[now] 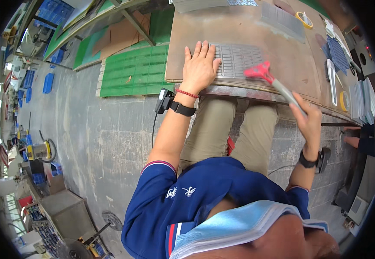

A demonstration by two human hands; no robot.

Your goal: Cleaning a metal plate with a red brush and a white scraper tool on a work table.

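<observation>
A thin grey sheet [235, 60] marked with a grid of small rectangles lies at the near edge of a brown worktable [293, 60]. My left hand [199, 69] rests flat on the sheet's left end, fingers stretched and spread, holding nothing. In my right hand [309, 121] is a scraper [284, 92] with a red head and a grey handle. The fingers are wrapped round the handle's lower end. The red head is over the right part of the sheet, blurred by motion; whether it touches the sheet I cannot tell.
Another grey sheet [283, 20] lies farther back, beside a yellow tape roll [304, 20]. To the right are a white-handled knife-like tool [332, 81], a second tape roll [344, 101] and a stack of sheets [363, 101]. A green slatted pallet [133, 71] stands left of the table.
</observation>
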